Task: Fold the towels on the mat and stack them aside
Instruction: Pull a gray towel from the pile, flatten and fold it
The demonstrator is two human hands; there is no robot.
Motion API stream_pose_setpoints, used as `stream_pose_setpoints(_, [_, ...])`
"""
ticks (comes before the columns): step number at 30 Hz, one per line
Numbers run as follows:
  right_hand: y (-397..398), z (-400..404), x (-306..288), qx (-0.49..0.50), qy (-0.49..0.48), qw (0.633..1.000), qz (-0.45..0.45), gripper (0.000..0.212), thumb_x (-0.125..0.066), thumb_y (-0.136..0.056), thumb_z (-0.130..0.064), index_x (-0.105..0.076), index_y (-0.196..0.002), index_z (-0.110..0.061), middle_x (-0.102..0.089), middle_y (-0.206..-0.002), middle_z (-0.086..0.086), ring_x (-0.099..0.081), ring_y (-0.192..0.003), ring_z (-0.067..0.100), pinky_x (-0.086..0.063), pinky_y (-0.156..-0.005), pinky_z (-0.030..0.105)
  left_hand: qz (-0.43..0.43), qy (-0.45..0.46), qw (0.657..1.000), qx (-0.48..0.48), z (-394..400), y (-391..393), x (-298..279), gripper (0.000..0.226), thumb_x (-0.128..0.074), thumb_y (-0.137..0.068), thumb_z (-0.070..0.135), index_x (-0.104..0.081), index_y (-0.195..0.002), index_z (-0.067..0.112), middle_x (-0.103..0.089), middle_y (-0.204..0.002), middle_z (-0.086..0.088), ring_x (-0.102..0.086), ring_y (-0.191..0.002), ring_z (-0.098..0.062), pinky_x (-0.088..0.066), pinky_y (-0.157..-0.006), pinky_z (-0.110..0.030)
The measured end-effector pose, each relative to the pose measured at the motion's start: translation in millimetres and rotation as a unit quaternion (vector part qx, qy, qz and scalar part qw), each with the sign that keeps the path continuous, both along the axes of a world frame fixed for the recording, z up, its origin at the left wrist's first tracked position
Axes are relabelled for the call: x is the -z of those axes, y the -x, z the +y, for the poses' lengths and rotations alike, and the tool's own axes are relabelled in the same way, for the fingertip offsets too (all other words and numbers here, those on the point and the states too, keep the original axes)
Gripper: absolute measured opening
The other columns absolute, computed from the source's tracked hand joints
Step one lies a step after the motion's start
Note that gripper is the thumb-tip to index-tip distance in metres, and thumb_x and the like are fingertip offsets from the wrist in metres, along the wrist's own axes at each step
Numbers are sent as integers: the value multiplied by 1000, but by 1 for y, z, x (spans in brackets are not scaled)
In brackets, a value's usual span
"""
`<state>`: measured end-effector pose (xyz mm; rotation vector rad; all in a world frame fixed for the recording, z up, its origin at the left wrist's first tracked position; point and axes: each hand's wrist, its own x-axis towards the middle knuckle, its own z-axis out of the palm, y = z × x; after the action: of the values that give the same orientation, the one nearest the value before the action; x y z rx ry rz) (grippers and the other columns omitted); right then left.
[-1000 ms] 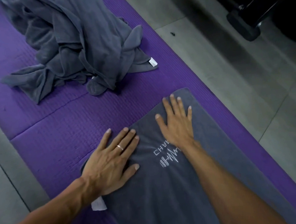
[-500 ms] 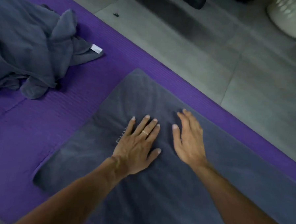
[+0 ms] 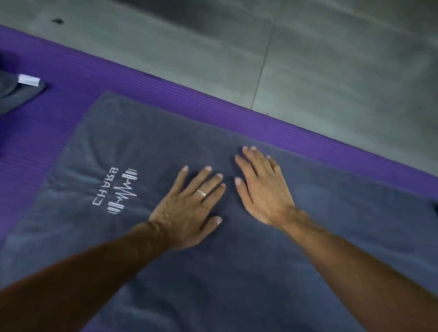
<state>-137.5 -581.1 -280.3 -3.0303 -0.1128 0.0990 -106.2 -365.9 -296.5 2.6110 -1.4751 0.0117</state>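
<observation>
We kept our left hand [image 3: 189,208] and right hand [image 3: 262,186] flat, fingers straight, gripping nothing, pressed side by side on the grey towel [image 3: 244,278], likely smoothing it before folding. The towel lay spread on the purple mat [image 3: 158,87], its white logo [image 3: 115,191] just left of our hands.

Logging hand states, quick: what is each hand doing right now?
Left hand: open, fingers flat on the spread dark grey towel.
Right hand: open, flat on that towel too.

Bare forearms, no sleeves; a thin silver ring [image 3: 201,192] on one of the left hand's [image 3: 187,205] fingers.
</observation>
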Motion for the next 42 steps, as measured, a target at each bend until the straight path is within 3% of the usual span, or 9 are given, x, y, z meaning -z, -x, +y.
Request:
stream_pose_setpoints(4, [67, -81, 6, -117, 74, 990, 26, 52, -38, -95, -39, -52, -136, -9, -42, -149, 13, -39, -138, 30, -26, -113, 47, 70, -23, 997, -13, -62, 32, 1, 70, -32, -90, 57, -42, -145, 13, -40, -152, -4, -27, -145, -27, -18, -113, -64])
stream_pose_setpoints(10, [48, -167, 17, 55, 49, 994, 81, 69, -12, -96, -60, -4, -155, -27, -2, -164, -1, 0, -151, 19, -1, -119, 46, 87, -129, 984, -88, -91, 49, 5, 97, -23, -73, 88, -4, -153, 37, 4, -163, 6, 16, -148, -24, 9, -112, -65])
stream_pose_setpoints(15, [74, -156, 0, 147, -22, 988, -37, 58, -36, -94, -43, -45, -142, -11, -38, -151, 14, -35, -139, 34, -28, -111, 50, 75, -71, 990, -100, -127, 86, -9, 85, -35, -82, 67, -37, -147, 12, -30, -156, -11, -21, -146, -33, -17, -112, -66])
stream_pose_setpoints(21, [122, -214, -5, 198, -40, 976, 78, 66, -42, -97, -48, -20, -153, -20, -15, -161, 8, -12, -149, 26, -16, -118, 48, 96, -31, 994, -49, -196, 157, -2, 73, -31, -90, 57, -36, -148, 13, -34, -154, -10, -31, -143, -32, -24, -111, -62])
stream_pose_setpoints(24, [156, -240, -22, 310, -91, 944, -61, 44, -58, -91, -32, -52, -130, -12, -55, -128, 11, -50, -120, 32, -41, -96, 43, 76, -32, 997, -15, -227, 182, -5, 70, -33, -89, 53, -42, -144, 10, -42, -150, -10, -36, -140, -31, -27, -110, -58])
stream_pose_setpoints(29, [287, -275, -25, 461, -44, 873, -152, 29, -74, -71, -23, -62, -94, -10, -64, -90, 10, -61, -84, 36, -51, -70, 43, 65, 5, 995, 70, -314, 203, -14, 58, -44, -85, 41, -55, -134, 12, -53, -140, -9, -46, -133, -30, -37, -105, -56])
stream_pose_setpoints(33, [365, -257, -3, 522, -40, 844, -119, 28, -72, -70, -27, -56, -88, -12, -60, -84, 10, -59, -79, 36, -51, -67, 45, 60, 19, 987, 150, -398, 216, -23, 54, -69, -81, 18, -55, -134, 18, -51, -141, -9, -44, -134, -30, -38, -105, -49])
stream_pose_setpoints(37, [375, -257, 3, 517, -46, 847, -117, 17, -68, -76, -17, -61, -90, -10, -61, -80, 10, -59, -71, 32, -52, -61, 45, 38, -50, 977, 206, -462, 226, -21, 65, -56, -91, 10, -33, -148, 28, -29, -156, -1, -17, -147, -22, -21, -114, -39])
stream_pose_setpoints(42, [373, -260, -1, 523, -40, 841, -128, 14, -73, -68, -7, -65, -79, -10, -58, -67, 5, -57, -57, 24, -51, -46, 38, 48, -47, 971, 228, -492, 235, -21, 45, -59, -92, 13, -49, -133, 26, -37, -148, 0, -23, -143, -17, -29, -108, -34])
